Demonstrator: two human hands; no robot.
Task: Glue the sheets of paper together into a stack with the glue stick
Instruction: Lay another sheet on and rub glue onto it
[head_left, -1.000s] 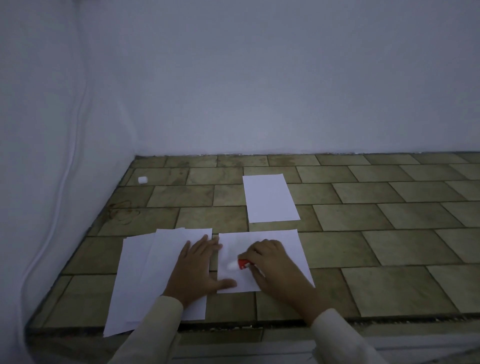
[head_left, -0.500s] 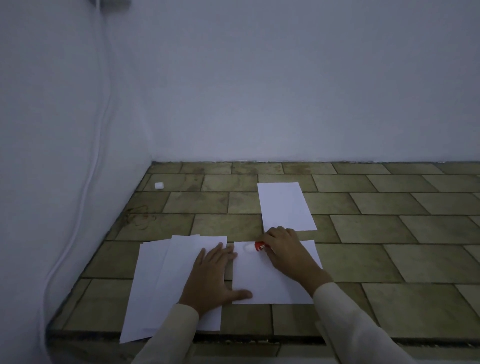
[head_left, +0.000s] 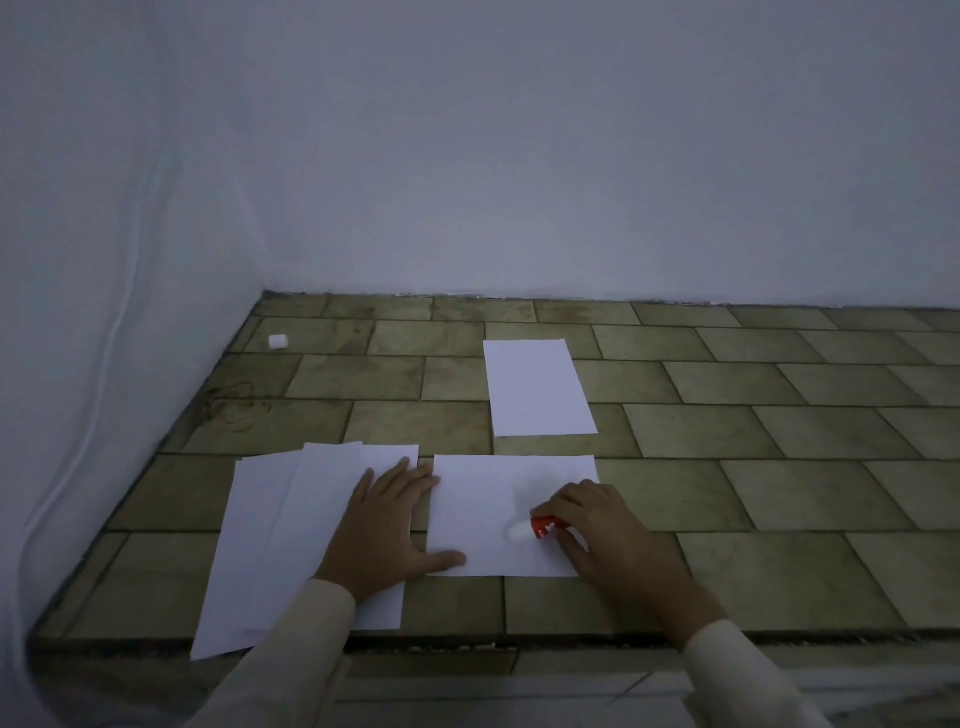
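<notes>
A white sheet (head_left: 478, 499) lies flat on the tiled ledge in front of me. My right hand (head_left: 608, 530) grips a red glue stick (head_left: 540, 527), whose white tip touches the sheet near its lower middle. My left hand (head_left: 384, 525) lies flat, fingers spread, with its thumb pinning the sheet's left edge and its palm over a fanned pile of white sheets (head_left: 275, 535) to the left. Another single sheet (head_left: 537, 387) lies farther back, apart from the others.
The tiled ledge (head_left: 779, 493) ends in white walls at the back and left. A small white cap (head_left: 278, 341) sits near the back left corner. A white cable (head_left: 111, 332) runs down the left wall. The ledge's front edge (head_left: 571, 642) is just under my wrists.
My right hand has drawn the glue stick from the sheet's top edge back down toward me. The left hand has stayed put on the papers.
</notes>
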